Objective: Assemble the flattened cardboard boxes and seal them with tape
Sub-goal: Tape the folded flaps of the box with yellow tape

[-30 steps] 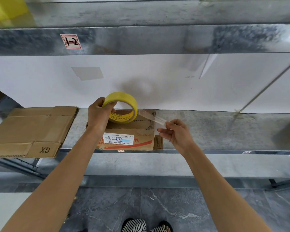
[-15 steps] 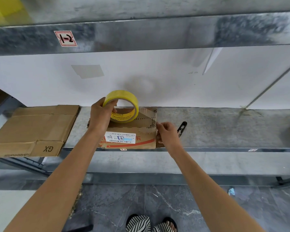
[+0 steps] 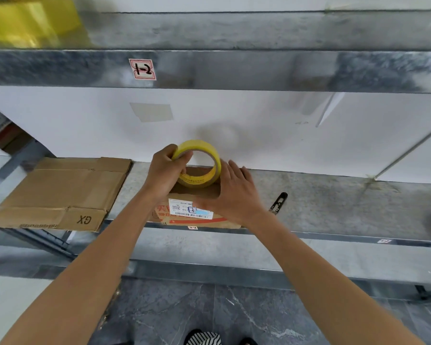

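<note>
A red-bordered label (image 3: 142, 69) on the upper shelf beam (image 3: 259, 70) reads "1-2". The flattened cardboard (image 3: 60, 190) bears "GX", upside down. The box (image 3: 197, 221) carries a barcode sticker (image 3: 182, 209), its print too small to read.

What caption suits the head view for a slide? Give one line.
Left hand holds yellow tape roll over small box while right hand presses flat on its top.

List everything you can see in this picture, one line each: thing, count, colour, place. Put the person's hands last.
tape roll: one, yellow, over the small box
small box: one, brown, white label, shelf front
flattened cardboard: one, brown, shelf, left
cutter: one, black, shelf, right of small box
shelf: one, grey metal, across view
sticker: one, red-white, upper beam
left hand: one, grips tape roll
right hand: one, fingers straight, on small box beside tape roll
</note>
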